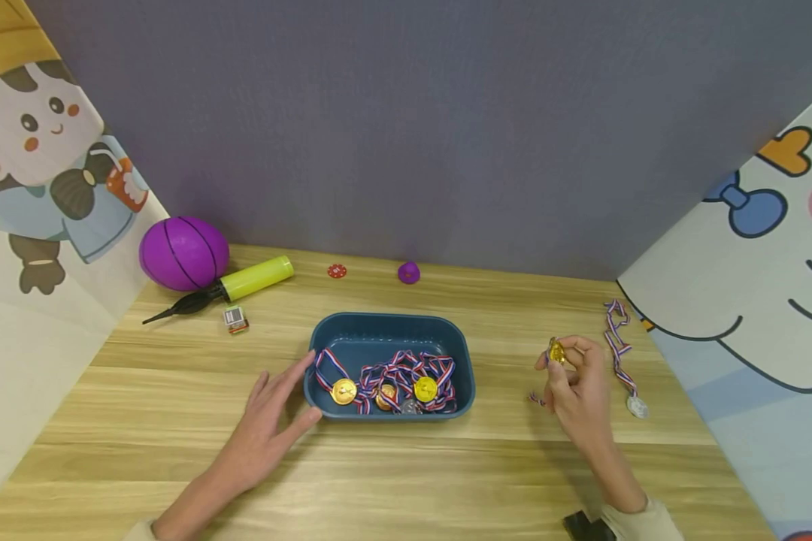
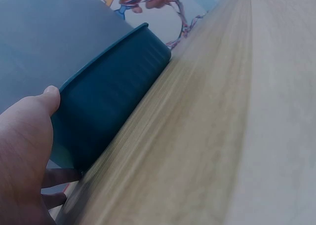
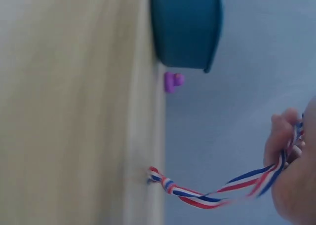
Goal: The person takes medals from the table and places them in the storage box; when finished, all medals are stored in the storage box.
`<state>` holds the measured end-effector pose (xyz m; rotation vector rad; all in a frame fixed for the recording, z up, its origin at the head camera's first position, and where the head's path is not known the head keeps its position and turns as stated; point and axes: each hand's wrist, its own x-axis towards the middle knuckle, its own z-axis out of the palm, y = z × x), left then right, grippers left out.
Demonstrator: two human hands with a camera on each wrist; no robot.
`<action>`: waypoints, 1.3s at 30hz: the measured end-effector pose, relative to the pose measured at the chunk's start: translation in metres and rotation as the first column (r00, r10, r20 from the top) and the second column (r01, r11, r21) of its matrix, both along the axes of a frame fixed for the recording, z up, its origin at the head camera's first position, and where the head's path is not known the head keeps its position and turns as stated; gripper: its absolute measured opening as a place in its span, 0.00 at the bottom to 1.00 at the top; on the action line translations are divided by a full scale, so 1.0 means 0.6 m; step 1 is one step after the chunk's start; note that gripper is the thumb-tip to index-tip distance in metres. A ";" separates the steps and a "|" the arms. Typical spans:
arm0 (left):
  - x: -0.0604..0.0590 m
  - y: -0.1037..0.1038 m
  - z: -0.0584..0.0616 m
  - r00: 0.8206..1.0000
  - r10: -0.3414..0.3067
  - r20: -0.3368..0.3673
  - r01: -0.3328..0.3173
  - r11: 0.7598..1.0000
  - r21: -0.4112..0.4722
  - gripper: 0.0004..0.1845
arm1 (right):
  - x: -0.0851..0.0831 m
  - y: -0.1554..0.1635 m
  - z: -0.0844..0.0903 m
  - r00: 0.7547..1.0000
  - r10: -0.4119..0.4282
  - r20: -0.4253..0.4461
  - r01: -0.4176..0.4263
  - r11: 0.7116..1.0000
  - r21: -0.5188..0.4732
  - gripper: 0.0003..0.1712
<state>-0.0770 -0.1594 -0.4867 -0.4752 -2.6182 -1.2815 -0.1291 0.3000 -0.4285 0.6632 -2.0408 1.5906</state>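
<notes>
My right hand (image 1: 578,391) pinches a gold medal (image 1: 556,352) above the table, right of the bin. Its striped red, white and blue ribbon (image 3: 197,198) hangs from the fingers, the knotted end low by the tabletop. My left hand (image 1: 267,432) rests at the left end of a dark blue bin (image 1: 389,417), fingers spread straight and thumb at the near rim. Inside the bin lie several medals on tangled striped ribbons, among them a gold medal (image 1: 343,391) at the left and a yellow-gold medal (image 1: 425,388) at the right.
A silver medal (image 1: 637,407) with its ribbon stretched out lies at the far right. Toward the back left are a purple ball (image 1: 184,254), a yellow-green hand pump (image 1: 257,278) and a small box (image 1: 235,319). A red chip (image 1: 337,271) and a purple object (image 1: 409,273) sit behind the bin.
</notes>
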 end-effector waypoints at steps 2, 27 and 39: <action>0.000 0.000 -0.001 1.000 0.000 -0.001 0.000 1.000 -0.002 0.43 | -0.003 -0.008 0.011 1.000 0.012 0.002 -0.012 1.000 0.006 0.15; 0.002 -0.002 0.002 1.000 0.006 -0.014 -0.006 1.000 -0.008 0.43 | -0.041 -0.152 0.090 0.951 0.239 -0.197 -0.288 0.916 -0.279 0.26; 0.001 -0.001 -0.001 1.000 0.000 -0.011 0.000 1.000 -0.007 0.43 | -0.069 -0.233 0.033 0.943 0.258 -0.211 -0.309 0.913 -0.267 0.33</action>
